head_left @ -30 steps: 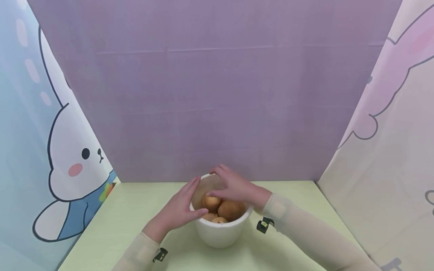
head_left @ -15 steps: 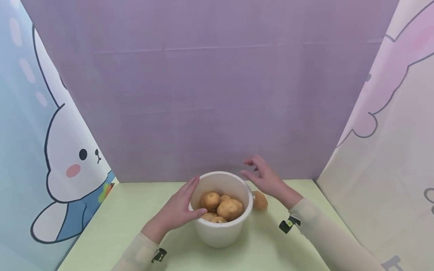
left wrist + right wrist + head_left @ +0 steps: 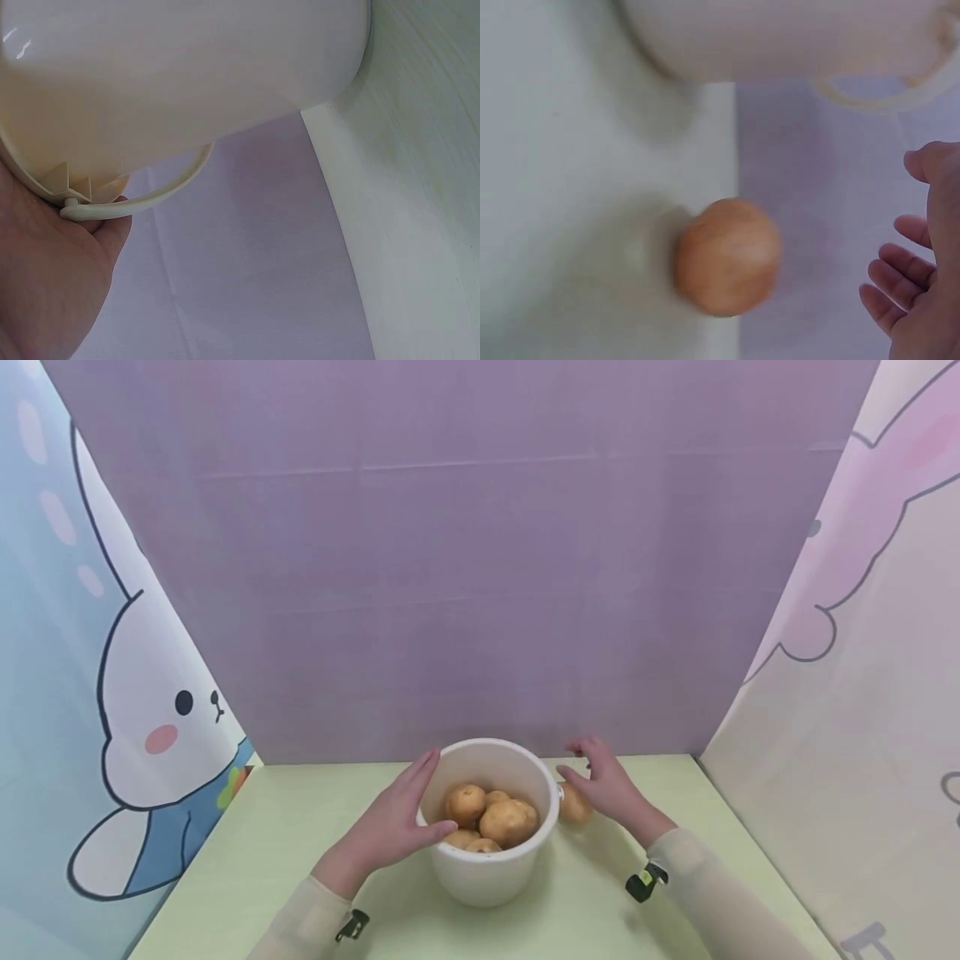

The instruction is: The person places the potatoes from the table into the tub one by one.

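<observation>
- Both hands sit by a round white plastic bucket [image 3: 487, 860] on the pale green table [image 3: 300, 852].
- Left hand [image 3: 393, 822] lies flat on the bucket's left side, fingers straight, thumb on the rim. It presses the bucket and does not curl round it. From the left wrist, the thin white handle [image 3: 142, 201] hangs down by the palm.
- Right hand [image 3: 607, 785] is just right of the bucket, fingers spread and loose, holding nothing. It hovers right by one loose round brown potato [image 3: 573, 804], and I cannot tell if it touches.
- That loose potato lies on the table, right next to the bucket wall. From the right wrist it looks blurry [image 3: 727, 255], with the fingers [image 3: 900, 296] apart from it.
- Inside the bucket is a pile of brown potatoes [image 3: 491, 822], filling it part way.
- To pick the loose potato up well, I think the fingers should curl all round it, since a round thing can roll away.
- The flat hand should keep the bucket steady, so it does not tip.
- Far behind stands a purple wall [image 3: 480, 568], with a white bunny picture [image 3: 150, 727] on the left.
</observation>
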A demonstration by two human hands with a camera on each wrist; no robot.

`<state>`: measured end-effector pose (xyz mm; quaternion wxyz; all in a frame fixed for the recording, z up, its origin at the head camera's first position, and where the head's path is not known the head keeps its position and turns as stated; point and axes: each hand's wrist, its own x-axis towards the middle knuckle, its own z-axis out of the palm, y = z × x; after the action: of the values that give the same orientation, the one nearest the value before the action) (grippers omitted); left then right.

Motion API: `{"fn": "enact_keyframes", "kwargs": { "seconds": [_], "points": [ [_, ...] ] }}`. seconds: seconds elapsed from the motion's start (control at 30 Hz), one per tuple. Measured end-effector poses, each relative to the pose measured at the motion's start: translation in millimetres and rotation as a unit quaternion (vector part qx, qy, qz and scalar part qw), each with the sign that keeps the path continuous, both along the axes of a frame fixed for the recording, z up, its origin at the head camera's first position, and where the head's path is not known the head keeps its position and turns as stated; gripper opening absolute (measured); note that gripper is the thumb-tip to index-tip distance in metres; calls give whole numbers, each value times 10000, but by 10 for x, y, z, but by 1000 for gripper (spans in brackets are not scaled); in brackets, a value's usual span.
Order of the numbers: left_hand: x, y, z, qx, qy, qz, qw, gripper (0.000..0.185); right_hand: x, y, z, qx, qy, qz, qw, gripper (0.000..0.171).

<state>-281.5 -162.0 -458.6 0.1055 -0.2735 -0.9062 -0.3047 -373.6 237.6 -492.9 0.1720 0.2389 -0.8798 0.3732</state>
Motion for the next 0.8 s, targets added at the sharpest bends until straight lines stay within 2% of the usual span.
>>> {"fn": "enact_keyframes", "kwargs": {
  "seconds": [0.13, 0.37, 0.6, 0.8],
  "points": [
    [-7, 7, -7, -7, 16, -9, 10000, 111, -33, 27, -227, 174, -32, -210, 9996, 43],
    [3, 10, 6, -19, -55, -3, 10000, 112, -94, 16, -484, 295, -297, -393, 9983, 47],
    [15, 14, 32, 4, -121, 24, 9999, 114, -111, -26, -644, 271, -549, -442, 9971, 61],
    [5, 14, 16, -24, -160, 45, 9999, 115, -124, -76, -719, 181, -859, -574, 9945, 63]
  ]
}}
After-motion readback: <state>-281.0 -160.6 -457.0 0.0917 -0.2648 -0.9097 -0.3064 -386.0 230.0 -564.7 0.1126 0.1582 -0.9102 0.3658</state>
